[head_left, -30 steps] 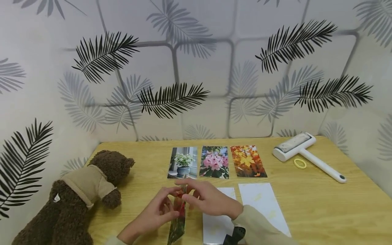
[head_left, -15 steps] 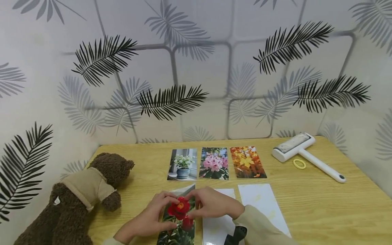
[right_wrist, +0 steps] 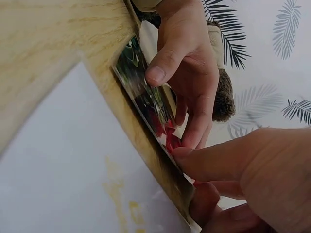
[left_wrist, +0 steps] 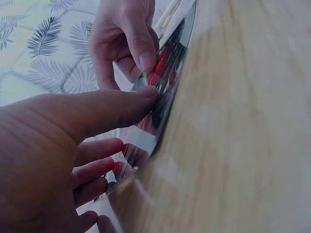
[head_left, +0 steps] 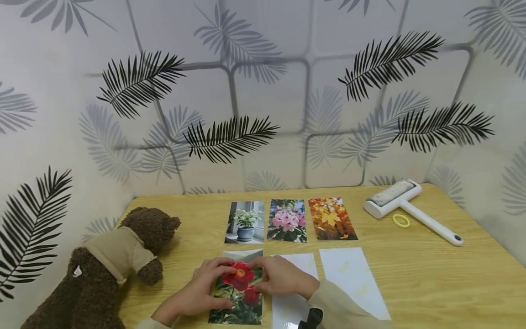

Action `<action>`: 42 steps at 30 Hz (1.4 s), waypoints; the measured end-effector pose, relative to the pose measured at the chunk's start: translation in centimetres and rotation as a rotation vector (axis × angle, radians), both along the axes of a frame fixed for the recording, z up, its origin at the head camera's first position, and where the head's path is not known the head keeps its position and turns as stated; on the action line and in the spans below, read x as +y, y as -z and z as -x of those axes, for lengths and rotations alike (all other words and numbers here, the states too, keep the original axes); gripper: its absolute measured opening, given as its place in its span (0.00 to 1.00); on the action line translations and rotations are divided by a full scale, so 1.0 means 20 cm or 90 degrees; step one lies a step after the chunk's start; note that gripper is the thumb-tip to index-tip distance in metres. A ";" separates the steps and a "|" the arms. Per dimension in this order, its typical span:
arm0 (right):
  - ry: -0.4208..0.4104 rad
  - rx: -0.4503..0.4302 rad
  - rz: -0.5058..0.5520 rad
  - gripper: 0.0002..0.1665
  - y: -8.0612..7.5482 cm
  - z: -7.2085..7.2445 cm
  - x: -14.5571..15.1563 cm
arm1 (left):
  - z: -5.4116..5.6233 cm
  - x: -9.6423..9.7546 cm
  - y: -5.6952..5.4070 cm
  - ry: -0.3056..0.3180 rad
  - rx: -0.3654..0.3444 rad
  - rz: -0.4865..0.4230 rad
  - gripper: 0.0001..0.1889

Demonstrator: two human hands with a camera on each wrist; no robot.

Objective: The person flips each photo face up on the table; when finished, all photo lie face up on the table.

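A photo card [head_left: 242, 305] with red flowers lies face up, almost flat, at the near middle of the table. My left hand [head_left: 196, 289] touches its left side with thumb and fingers spread loosely; in the left wrist view the left thumb [left_wrist: 121, 104] is on the picture. My right hand [head_left: 285, 276] grips the card's right edge between a bent thumb and fingers. In the right wrist view the right thumb [right_wrist: 209, 158] sits at the card edge and its fingertips are partly hidden. Glare covers part of the card [right_wrist: 141, 82].
Three picture cards stand in a row behind: potted plant [head_left: 245, 221], pink flowers [head_left: 287, 220], autumn leaves [head_left: 333, 218]. Two white cards [head_left: 297, 310] [head_left: 353, 283] lie to the right. A brown teddy bear [head_left: 111, 260] is left. A white roller [head_left: 411, 208] and yellow ring [head_left: 401, 221] are back right.
The red-flower card has turned from standing on edge to lying face up, almost flat. Both hands stayed at its sides, and the left hand has shifted slightly left.
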State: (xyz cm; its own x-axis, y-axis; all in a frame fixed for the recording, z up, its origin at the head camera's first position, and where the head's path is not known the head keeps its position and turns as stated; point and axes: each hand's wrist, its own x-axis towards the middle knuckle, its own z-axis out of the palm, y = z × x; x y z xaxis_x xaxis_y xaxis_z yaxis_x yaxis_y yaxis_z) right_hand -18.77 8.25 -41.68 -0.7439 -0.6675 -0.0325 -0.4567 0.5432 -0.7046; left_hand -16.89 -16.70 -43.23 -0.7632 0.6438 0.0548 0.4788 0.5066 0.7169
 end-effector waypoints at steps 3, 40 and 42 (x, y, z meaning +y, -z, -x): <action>0.013 0.013 -0.001 0.25 0.01 -0.01 0.01 | 0.00 0.01 0.01 -0.003 -0.005 -0.006 0.28; 0.042 0.135 -0.048 0.28 -0.05 0.02 0.64 | -0.04 0.36 -0.06 0.033 0.040 -0.004 0.14; 0.030 0.135 -0.062 0.32 -0.05 0.02 0.64 | -0.03 0.41 -0.07 0.050 0.033 0.033 0.17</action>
State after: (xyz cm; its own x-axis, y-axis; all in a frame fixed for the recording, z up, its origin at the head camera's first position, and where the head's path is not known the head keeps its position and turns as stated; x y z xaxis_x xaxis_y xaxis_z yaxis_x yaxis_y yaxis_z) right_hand -19.20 21.01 -40.60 -0.7709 -0.6336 0.0648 -0.5616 0.6283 -0.5384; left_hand -16.22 -8.58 -41.74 -0.7075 0.7043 0.0580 0.5538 0.5016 0.6646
